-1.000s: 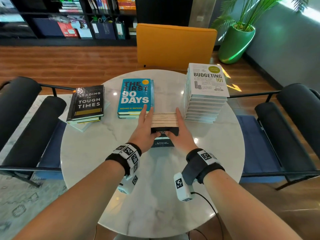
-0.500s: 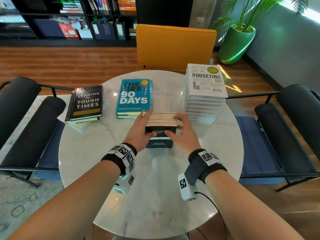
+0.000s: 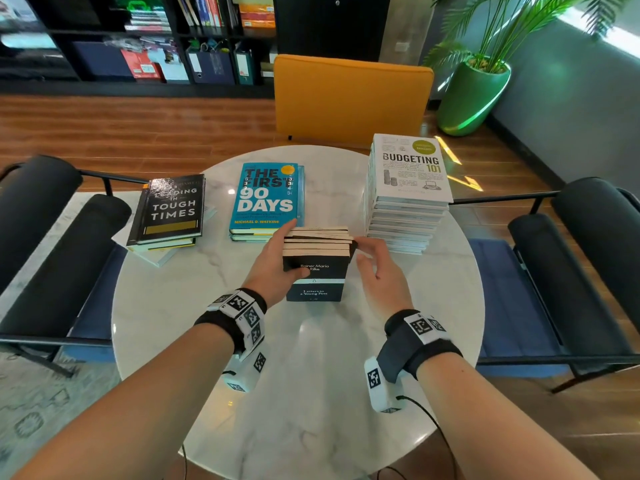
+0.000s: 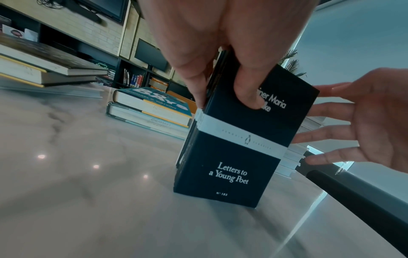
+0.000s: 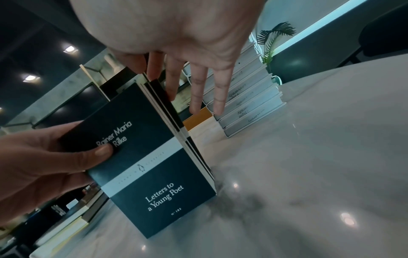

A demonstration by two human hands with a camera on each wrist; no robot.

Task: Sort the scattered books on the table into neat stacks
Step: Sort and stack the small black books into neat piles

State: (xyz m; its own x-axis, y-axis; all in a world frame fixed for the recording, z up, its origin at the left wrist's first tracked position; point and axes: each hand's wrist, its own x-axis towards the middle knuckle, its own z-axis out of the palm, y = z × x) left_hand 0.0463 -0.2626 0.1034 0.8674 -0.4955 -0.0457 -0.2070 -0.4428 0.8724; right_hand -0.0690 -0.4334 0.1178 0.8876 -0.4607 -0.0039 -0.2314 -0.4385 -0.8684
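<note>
three stacks done, one bundle left

left hand (image 3: 277, 268) clamps the small black books (image 3: 317, 261) upright on the surface (image 3: 311, 393); right hand (image 3: 377, 271) spread beside them.

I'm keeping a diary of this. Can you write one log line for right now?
left hand: grips bundle of small black paperbacks standing on white marble table | right hand: open beside bundle | other stacks: untouched

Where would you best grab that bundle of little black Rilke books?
Clamp the black books across their two long side edges, one hand from each side. They stand on end, fanned unevenly, so squeezing both sides should square them. The left hand already grips one side.
</note>
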